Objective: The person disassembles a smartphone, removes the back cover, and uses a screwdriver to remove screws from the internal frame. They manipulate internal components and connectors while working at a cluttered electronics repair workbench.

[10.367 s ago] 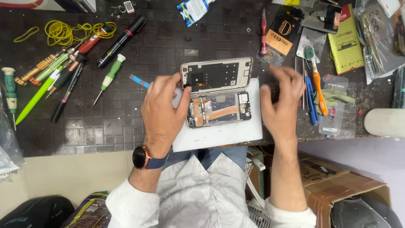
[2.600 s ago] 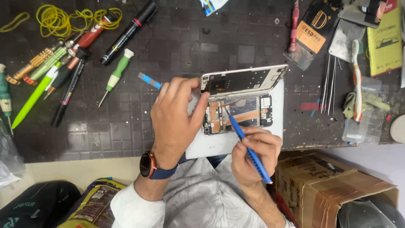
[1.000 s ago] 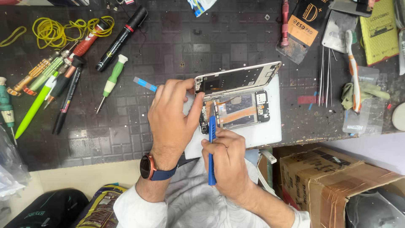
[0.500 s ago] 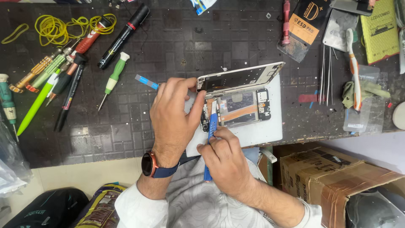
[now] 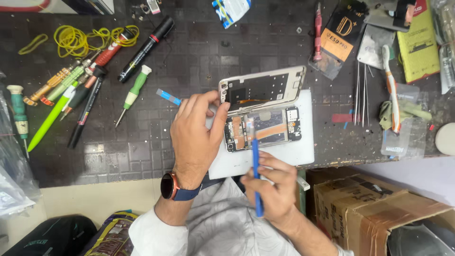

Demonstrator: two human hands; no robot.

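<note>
Dark worktop (image 5: 199,42) carries an opened phone (image 5: 263,128), back cover already lifted. Left hand (image 5: 194,135) presses its left end with spread grip; right hand (image 5: 272,187), below the phone, pinches a blue pry tool (image 5: 256,161) at the board, still fitted.

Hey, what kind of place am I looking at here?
Most likely a phone repair bench: an opened phone lies under the left hand, the right hand holds a blue tool, and screwdrivers clutter the dark mat.
</note>
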